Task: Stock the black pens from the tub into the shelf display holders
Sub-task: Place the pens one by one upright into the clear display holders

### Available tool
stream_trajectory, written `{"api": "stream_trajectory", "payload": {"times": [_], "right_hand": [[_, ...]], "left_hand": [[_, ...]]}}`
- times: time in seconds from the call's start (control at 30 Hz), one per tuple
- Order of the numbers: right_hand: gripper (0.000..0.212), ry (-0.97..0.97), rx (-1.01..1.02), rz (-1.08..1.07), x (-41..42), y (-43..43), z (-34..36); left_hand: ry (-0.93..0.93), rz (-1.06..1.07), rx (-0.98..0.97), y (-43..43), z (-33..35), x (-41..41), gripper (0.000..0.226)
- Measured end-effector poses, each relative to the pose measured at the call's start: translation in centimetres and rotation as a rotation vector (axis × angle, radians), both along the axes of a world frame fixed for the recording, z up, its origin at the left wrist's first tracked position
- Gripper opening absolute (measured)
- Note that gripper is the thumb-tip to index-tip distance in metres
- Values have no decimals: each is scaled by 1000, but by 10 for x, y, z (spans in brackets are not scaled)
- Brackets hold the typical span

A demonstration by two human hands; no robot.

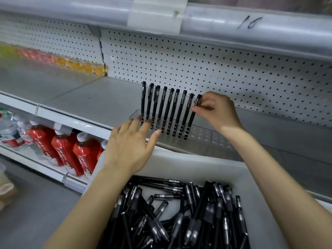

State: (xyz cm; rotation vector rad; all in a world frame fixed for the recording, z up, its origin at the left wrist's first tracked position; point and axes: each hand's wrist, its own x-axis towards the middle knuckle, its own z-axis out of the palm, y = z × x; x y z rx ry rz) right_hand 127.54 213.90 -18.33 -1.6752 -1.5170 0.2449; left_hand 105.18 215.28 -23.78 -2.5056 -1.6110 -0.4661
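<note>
While the right grip [217, 112] pinches the cap end of the slim black plastic pen [193, 116], rightmost in the row, its long axis runs steeply down into the clear perforated plastic display holder [206, 135]. The left grip [129, 146], fingers spread, rests at the holder's left end.

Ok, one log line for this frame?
right hand pinches rightmost pen | left hand open, touches clear holder | tub holds many pens
</note>
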Motion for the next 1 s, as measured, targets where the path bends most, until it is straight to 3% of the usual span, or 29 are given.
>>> {"api": "stream_trajectory", "payload": {"times": [0.17,0.33,0.47,0.57,0.7,1.0], "right_hand": [[18,-7,-26,-10,0,-1,-2],[32,-28,-50,-38,4,-12,0],[27,-34,92,-104,4,-40,6],[22,76,153,-52,-9,-72,10],[14,208,-73,250,-32,-110,-8],[14,-52,-532,503,-54,-122,-66]], "left_hand": [[-15,-6,0,0,-1,0,76],[-9,-7,1,1,0,-2,71],[-9,-4,-2,0,0,-3,73],[-20,1,-13,-2,2,-4,76],[-22,-4,-34,-4,3,-5,69],[-29,3,-28,-7,4,-7,67]]}}
